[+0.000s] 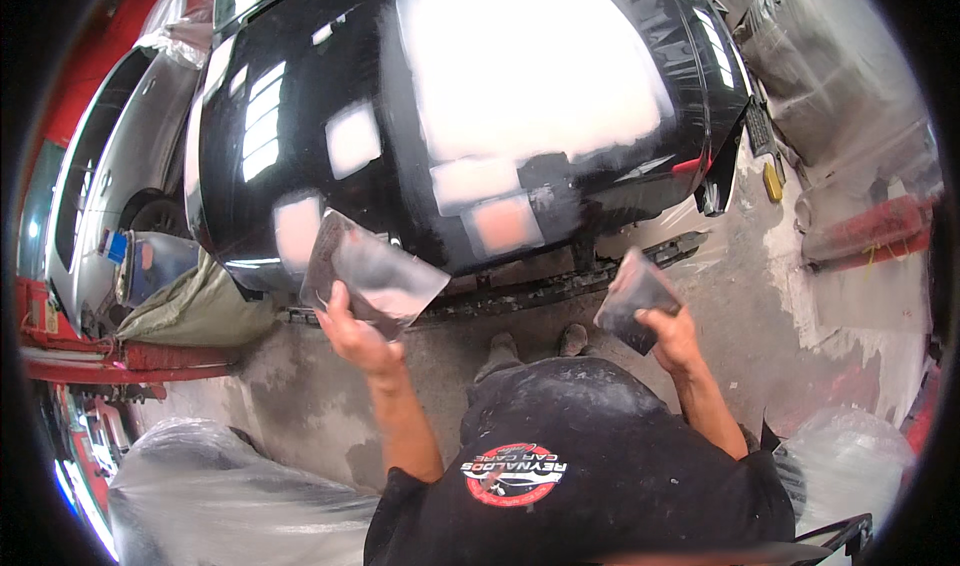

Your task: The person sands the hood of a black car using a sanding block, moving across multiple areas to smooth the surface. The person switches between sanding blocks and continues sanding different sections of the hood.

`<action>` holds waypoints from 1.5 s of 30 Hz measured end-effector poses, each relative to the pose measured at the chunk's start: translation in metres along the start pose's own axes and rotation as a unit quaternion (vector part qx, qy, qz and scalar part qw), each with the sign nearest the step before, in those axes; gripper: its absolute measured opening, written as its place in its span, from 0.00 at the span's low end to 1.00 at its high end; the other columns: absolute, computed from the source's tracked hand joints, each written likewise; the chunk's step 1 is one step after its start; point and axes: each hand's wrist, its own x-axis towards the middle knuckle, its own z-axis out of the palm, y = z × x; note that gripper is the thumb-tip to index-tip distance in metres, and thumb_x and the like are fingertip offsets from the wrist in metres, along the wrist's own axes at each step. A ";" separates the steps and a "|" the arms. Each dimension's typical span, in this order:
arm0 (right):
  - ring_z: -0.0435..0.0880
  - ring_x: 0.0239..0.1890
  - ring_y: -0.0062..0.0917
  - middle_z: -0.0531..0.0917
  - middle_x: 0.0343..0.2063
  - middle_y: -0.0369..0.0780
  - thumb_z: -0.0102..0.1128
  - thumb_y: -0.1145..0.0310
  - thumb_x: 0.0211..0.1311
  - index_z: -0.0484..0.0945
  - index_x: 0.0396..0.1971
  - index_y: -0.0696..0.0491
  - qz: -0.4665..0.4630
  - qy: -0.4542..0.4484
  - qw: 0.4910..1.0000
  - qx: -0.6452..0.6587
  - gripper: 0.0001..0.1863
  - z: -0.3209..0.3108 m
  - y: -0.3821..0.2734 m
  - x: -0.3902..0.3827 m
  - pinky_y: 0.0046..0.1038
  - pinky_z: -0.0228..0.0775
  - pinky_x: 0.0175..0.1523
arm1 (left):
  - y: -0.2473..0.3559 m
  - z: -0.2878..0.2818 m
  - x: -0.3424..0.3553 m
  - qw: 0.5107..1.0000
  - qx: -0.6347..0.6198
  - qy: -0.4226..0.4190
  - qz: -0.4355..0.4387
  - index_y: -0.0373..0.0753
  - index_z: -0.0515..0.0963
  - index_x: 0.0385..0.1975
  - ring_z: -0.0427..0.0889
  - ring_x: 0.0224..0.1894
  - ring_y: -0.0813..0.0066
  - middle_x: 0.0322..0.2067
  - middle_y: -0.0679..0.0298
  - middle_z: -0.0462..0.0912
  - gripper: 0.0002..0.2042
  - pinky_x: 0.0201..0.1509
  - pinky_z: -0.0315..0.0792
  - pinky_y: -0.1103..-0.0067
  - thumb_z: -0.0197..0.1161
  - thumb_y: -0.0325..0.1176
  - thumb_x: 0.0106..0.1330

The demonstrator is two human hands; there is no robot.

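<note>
My left hand (pixel 358 334) grips a thin, flat rectangular plate (pixel 385 276), dark along one side and glossy, with a pinkish smear. My right hand (pixel 665 331) is closed on a smaller dark flat pad (pixel 635 291) with pink on its upper part. Ahead of both hands lies a black car body panel (pixel 280 106) with a large white patch (pixel 520 66), smaller white patches (pixel 352 141) and pink patches (pixel 505 224). The plate in my left hand overlaps the panel's lower-left patch in the view.
A silver car (pixel 120 166) stands at left beside a blue container (pixel 160 266), a tan bag (pixel 200 306) and a red rail (pixel 130 366). Plastic-covered items (pixel 210 496) fill the lower left and the right (pixel 820 66). A long dark strip (pixel 660 251) lies below the panel; a yellow-ended tool (pixel 772 181) is at right.
</note>
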 end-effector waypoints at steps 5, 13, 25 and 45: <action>0.77 0.61 0.32 0.78 0.59 0.42 0.48 0.85 0.53 0.71 0.64 0.55 -0.121 0.088 0.988 -0.045 0.34 0.042 -0.012 0.015 0.34 0.68 0.66 | -0.052 -0.056 0.060 0.909 -0.244 -0.163 -0.295 0.34 0.73 0.57 0.81 0.53 0.63 0.51 0.58 0.81 0.18 0.60 0.75 0.68 0.54 0.33 0.70; 0.72 0.62 0.36 0.77 0.58 0.40 0.61 0.78 0.45 0.76 0.60 0.47 -0.320 0.040 0.604 -0.729 0.35 0.145 -0.026 0.068 0.40 0.60 0.64 | -0.108 -0.064 0.074 0.886 -0.237 -0.228 -0.328 0.37 0.73 0.57 0.82 0.51 0.67 0.50 0.61 0.81 0.17 0.58 0.75 0.70 0.55 0.31 0.69; 0.72 0.62 0.36 0.77 0.58 0.38 0.58 0.77 0.52 0.74 0.62 0.42 -0.302 0.046 0.575 -0.759 0.33 0.176 -0.023 0.088 0.44 0.57 0.65 | -0.103 -0.066 0.070 0.893 -0.222 -0.244 -0.305 0.38 0.73 0.55 0.82 0.49 0.69 0.48 0.62 0.81 0.16 0.57 0.75 0.72 0.56 0.31 0.68; 0.76 0.57 0.38 0.78 0.54 0.37 0.62 0.73 0.51 0.75 0.60 0.44 -0.325 0.045 0.588 -0.740 0.31 0.192 -0.015 0.121 0.41 0.62 0.60 | -0.105 -0.064 0.063 0.905 -0.194 -0.257 -0.279 0.33 0.70 0.62 0.77 0.57 0.69 0.55 0.59 0.78 0.22 0.64 0.67 0.73 0.52 0.28 0.69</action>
